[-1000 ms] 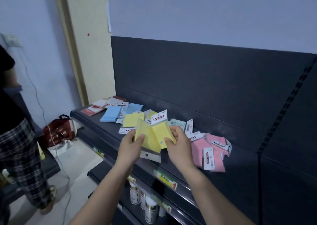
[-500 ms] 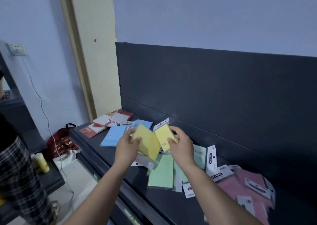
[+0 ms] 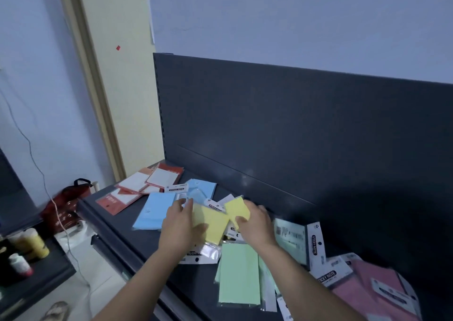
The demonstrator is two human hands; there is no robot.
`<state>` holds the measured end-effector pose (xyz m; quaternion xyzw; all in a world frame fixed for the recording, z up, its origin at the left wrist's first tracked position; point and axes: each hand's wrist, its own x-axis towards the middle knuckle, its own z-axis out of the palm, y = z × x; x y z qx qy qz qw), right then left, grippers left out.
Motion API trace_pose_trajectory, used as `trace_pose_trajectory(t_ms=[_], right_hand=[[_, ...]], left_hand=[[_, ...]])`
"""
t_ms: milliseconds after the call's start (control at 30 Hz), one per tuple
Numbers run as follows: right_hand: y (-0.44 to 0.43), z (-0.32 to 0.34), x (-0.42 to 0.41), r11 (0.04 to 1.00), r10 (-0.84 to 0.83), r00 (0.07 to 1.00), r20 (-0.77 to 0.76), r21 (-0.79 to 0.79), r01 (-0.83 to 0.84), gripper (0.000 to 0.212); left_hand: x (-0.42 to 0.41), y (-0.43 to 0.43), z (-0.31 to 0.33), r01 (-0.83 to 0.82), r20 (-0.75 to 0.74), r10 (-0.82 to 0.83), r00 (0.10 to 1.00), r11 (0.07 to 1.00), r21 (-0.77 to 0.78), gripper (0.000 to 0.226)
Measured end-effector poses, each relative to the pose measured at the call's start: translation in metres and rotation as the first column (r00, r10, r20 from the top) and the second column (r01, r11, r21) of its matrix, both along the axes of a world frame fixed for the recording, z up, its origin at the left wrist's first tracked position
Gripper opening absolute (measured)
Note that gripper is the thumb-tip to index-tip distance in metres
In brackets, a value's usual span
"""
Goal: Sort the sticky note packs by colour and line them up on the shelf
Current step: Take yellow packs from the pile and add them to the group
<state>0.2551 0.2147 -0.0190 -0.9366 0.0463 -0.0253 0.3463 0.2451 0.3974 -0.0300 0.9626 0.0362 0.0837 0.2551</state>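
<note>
Yellow pack held in each hand over the cluttered shelf (image 3: 122,230)

The big yellow pack (image 3: 210,222) is gripped by the left hand (image 3: 180,225), thumb laid across its face. The small yellow pack (image 3: 236,209) is pinched by the right hand (image 3: 255,225) just to its right, and the two packs overlap at a corner over the middle of the shelf. Whether either one is touching the shelf can't really be told. Blue packs (image 3: 154,213) are laid flat just left of the left hand, with red-and-white packs (image 3: 147,183) further left at the far corner. A green pack (image 3: 239,274) is lying nearer, under the right wrist. A teal pack (image 3: 290,237) is set right of the right hand, and pink packs (image 3: 367,289) are piled at the near right. A red bag (image 3: 66,205) can be seen on the floor left of the shelf.
</note>
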Motion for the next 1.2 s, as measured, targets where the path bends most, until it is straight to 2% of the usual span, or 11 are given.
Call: trace_pose_trajectory(t_ms=[100, 200, 267, 500, 667, 767, 867, 967, 1067, 1133, 1200], right_hand=[[0.003, -0.001, 0.003, 0.971, 0.018, 1.0, -0.016, -0.238, -0.022, 0.044], [0.008, -0.003, 0.003, 0.941, 0.041, 0.999, -0.011, -0.337, -0.043, 0.036], [0.01, -0.004, 0.003, 0.926, 0.048, 0.999, 0.006, -0.376, -0.042, 0.032], [0.012, 0.002, -0.002, 0.933, 0.007, 0.999, 0.046, -0.359, 0.01, 0.033], [0.006, 0.007, -0.02, 0.934, -0.034, 0.98, 0.196, -0.342, 0.101, 0.042], [-0.002, 0.01, -0.034, 0.923, -0.057, 0.956, 0.287, -0.349, 0.16, 0.047], [-0.018, 0.016, -0.052, 0.887, -0.09, 0.923, 0.374, -0.391, 0.245, 0.049], [-0.039, 0.017, -0.072, 0.837, -0.126, 0.883, 0.452, -0.429, 0.339, 0.05], [-0.057, 0.027, -0.09, 0.817, -0.15, 0.865, 0.478, -0.433, 0.381, 0.051], [-0.088, 0.032, -0.125, 0.757, -0.254, 0.84, 0.48, -0.442, 0.482, 0.051], [-0.1, 0.038, -0.138, 0.746, -0.27, 0.831, 0.486, -0.441, 0.5, 0.049]], left_hand=[[0.002, 0.0, -0.001, 0.15, -0.014, -0.152, 0.988, 0.952, 0.266, 0.047], [0.004, 0.004, -0.003, 0.226, -0.031, -0.23, 0.973, 0.913, 0.339, 0.038], [0.006, 0.006, -0.005, 0.249, 0.005, -0.264, 0.964, 0.914, 0.32, 0.038], [0.016, 0.01, 0.0, 0.289, 0.05, -0.321, 0.946, 0.901, 0.323, 0.039], [0.02, -0.001, 0.014, 0.349, 0.139, -0.42, 0.897, 0.865, 0.361, 0.047], [0.019, -0.013, 0.022, 0.396, 0.135, -0.484, 0.865, 0.822, 0.409, 0.045], [0.015, -0.033, 0.031, 0.421, 0.126, -0.539, 0.833, 0.764, 0.488, 0.043], [0.006, -0.058, 0.043, 0.458, 0.167, -0.602, 0.781, 0.733, 0.503, 0.038], [-0.001, -0.079, 0.049, 0.465, 0.242, -0.653, 0.717, 0.708, 0.532, 0.039], [-0.019, -0.117, 0.057, 0.518, 0.235, -0.721, 0.652, 0.65, 0.556, 0.043], [-0.024, -0.13, 0.06, 0.537, 0.227, -0.739, 0.634, 0.632, 0.559, 0.048]])
